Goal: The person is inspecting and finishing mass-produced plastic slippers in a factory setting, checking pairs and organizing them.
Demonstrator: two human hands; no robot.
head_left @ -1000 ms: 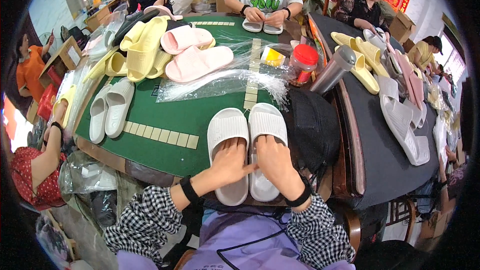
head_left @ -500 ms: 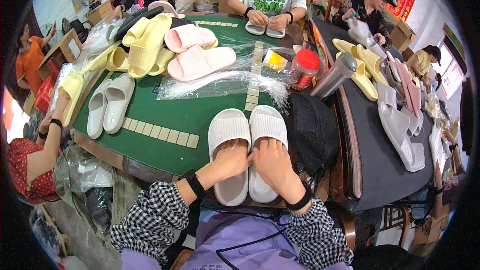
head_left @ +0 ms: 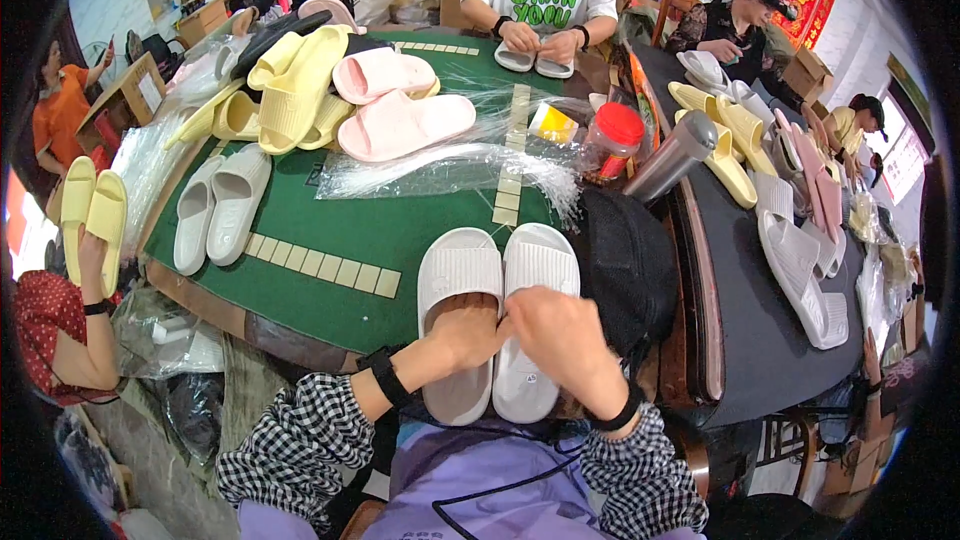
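A pair of light grey slides stands side by side at the table edge before me, toes pointing away. My left hand (head_left: 466, 332) reaches into the left slide (head_left: 459, 265), its fingertips hidden under the ribbed strap. Above the right slide (head_left: 530, 385) is my right hand (head_left: 560, 332), fingers curled in and thumb side toward the gap between the two slides. Whatever it may pinch is too small or hidden. Beyond the slides lies a clear bag of thin white plastic strands (head_left: 440, 172), their loose ends fanning out to the right.
Yellow slides (head_left: 300, 90), pink slides (head_left: 408, 126) and another grey pair (head_left: 238, 202) lie on the green table. A red-lidded jar (head_left: 615, 135), steel flask (head_left: 672, 155) and black bag (head_left: 625, 265) stand close on the right. Co-workers handle slides around the tables.
My right hand has come out from under the right strap and lifted, curling its fingers. The grey slides have shifted slightly toward me. At left, a co-worker's yellow slides now stand upright.
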